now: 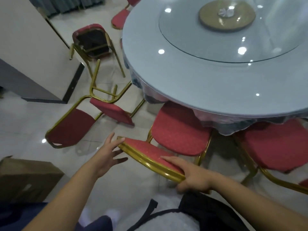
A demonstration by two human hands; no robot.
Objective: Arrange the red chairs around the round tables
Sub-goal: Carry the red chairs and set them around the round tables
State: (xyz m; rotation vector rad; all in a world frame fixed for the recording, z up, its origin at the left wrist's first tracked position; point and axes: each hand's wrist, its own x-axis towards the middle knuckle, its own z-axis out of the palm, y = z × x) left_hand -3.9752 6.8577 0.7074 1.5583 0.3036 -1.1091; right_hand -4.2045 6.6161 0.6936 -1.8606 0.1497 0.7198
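Observation:
A red chair with a gold frame stands at the round table (191, 77), its seat (180, 132) partly under the table's edge. Both hands are at its backrest (146, 151). My right hand (193, 177) grips the backrest's right end, fingers on the red pad and thumb under the gold rail. My left hand (108, 154) has straight fingers; the thumb touches the backrest's left tip. Another red chair (90, 117) lies tipped over on the floor to the left. A third chair (93, 42) lies toppled further back.
A red chair (273, 145) stands at the table on the right, and another (120, 17) at the far side. A glass turntable (226, 30) sits on the table. A white pillar (30, 47) rises at left. A cardboard box (25, 177) stands at lower left.

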